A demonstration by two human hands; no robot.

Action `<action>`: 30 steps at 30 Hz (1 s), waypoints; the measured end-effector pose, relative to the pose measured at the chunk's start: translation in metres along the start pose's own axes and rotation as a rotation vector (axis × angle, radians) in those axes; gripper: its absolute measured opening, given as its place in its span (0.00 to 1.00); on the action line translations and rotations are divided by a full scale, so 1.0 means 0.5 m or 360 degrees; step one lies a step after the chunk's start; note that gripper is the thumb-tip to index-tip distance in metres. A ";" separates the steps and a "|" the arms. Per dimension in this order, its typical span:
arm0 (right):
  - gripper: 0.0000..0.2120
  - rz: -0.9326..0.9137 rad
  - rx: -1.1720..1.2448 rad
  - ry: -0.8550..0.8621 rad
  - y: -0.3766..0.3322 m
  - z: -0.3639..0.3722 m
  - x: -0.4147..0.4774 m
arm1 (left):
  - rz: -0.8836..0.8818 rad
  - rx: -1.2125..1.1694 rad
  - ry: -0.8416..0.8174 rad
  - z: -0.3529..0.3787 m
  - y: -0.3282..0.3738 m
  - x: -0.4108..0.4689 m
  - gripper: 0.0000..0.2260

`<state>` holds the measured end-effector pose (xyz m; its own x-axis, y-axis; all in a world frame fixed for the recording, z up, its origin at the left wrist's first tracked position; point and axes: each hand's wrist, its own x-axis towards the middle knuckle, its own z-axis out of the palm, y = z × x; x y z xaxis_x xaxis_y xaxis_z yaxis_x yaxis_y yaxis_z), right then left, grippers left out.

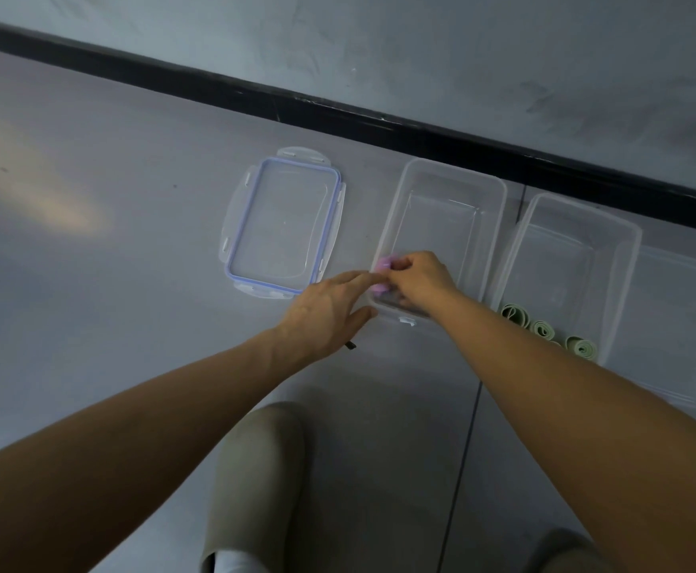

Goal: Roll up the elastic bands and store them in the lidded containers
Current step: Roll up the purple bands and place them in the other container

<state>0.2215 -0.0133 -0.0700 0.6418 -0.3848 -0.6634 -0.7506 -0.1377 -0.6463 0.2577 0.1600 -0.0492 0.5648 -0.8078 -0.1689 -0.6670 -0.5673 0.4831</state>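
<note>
A rolled pink elastic band (380, 267) sits at the near left corner of the middle clear container (491, 192). My right hand (418, 281) is closed around the band inside that corner. My left hand (329, 312) reaches in from the left, its fingertips touching the same band at the container's rim. A second clear container (627, 241) stands to the right, with three rolled green bands (544, 330) at its near end. A clear lid with a blue seal (282, 223) lies flat on the floor to the left.
Everything rests on a grey floor; a black baseboard (338, 111) runs along the wall behind. Another clear lid (677, 324) lies at the far right. My feet in grey slippers (255, 481) are at the bottom. A small dark object (350, 345) lies under my left hand.
</note>
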 end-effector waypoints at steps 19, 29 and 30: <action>0.08 0.0003 0.0176 0.0092 0.008 0.008 0.008 | -0.0194 -0.0248 0.0035 -0.005 -0.005 0.015 0.24; 0.10 -0.0415 0.0208 -0.0120 0.020 -0.038 -0.058 | -0.0325 -0.0122 0.0309 -0.011 0.012 0.070 0.12; 0.10 -0.0444 0.0182 -0.0118 0.022 -0.040 -0.060 | -0.0312 -0.0116 0.0309 -0.012 0.014 0.071 0.11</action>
<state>0.1911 -0.0214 -0.0497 0.8335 -0.2782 -0.4774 -0.5239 -0.1237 -0.8427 0.2758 0.1281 -0.0468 0.7668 -0.6339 -0.1006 -0.5031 -0.6910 0.5190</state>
